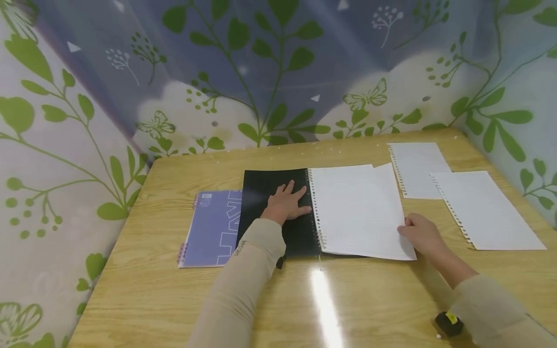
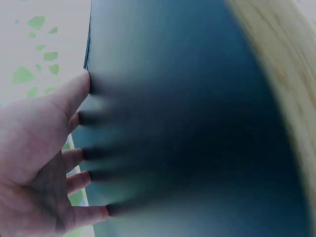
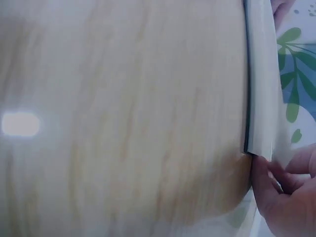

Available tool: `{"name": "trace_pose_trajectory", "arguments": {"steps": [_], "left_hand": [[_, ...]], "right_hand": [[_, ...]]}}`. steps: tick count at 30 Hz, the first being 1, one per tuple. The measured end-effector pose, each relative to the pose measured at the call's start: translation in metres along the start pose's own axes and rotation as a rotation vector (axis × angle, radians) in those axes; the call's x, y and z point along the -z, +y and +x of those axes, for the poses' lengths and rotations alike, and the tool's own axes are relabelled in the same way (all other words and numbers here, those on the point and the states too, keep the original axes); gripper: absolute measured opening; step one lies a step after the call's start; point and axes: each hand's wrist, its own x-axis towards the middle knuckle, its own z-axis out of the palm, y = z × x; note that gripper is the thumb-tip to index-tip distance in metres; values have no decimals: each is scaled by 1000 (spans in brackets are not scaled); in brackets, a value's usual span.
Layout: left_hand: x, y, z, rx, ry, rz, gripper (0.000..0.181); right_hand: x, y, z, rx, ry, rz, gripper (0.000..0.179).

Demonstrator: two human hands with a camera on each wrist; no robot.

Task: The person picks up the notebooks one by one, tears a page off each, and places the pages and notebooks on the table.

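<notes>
An open ring-bound notebook lies on the table, its black cover (image 1: 256, 198) to the left and white pages (image 1: 357, 208) to the right of the binding. My left hand (image 1: 285, 203) rests spread on the black cover, fingers straight, thumb near the binding; the left wrist view shows its fingertips touching the dark cover (image 2: 197, 123). At the right edge of the pages, my right hand (image 1: 422, 234) pinches the top sheet between thumb and fingers. That sheet sits slightly askew over the others. In the right wrist view the right hand (image 3: 291, 197) grips at the corner of the pages (image 3: 261, 74).
A purple notebook (image 1: 209, 227) lies partly under the black cover. Two loose sheets with ragged punched edges, a far sheet (image 1: 422, 169) and a nearer sheet (image 1: 491, 210), overlap slightly at the right. A small black object (image 1: 449, 324) sits by the right sleeve. A patterned wall (image 1: 270, 72) stands behind.
</notes>
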Motion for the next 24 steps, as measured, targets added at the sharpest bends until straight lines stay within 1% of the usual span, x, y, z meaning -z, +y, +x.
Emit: {"name": "trace_pose_trajectory", "arguments": {"steps": [3,6,8,11,14,17,19,21,22,23,24], "left_hand": [[-1,0,-1,1,4,-8,69],[0,0,-2,-3,28,-23,68],[1,-1,-3,-2,52,-44,68],[3,-3,-5,-3,96,-51,68],[3,-7,-9,-8,154,-47,66],[3,-17,-21,0,231,-58,63],[4,-27,-31,28,282,-79,61],[4,-41,-42,63,322,-110,61],[5,-48,-47,91,331,-120,61],[6,-55,-51,119,340,-135,62],[6,-61,-55,148,341,-151,63]], "right_hand": [[1,4,-2,15,14,-10,18],[1,4,-3,59,31,-57,20],[1,1,-2,100,56,-105,24],[7,-4,0,134,125,-154,31],[21,-8,-1,125,159,-135,36],[45,-5,-8,99,172,-90,39],[64,4,-14,78,189,-59,39],[84,20,-19,50,201,-35,41],[94,34,-20,33,207,0,39],[103,50,-20,5,205,42,33],[112,65,-19,-41,190,83,29]]}}
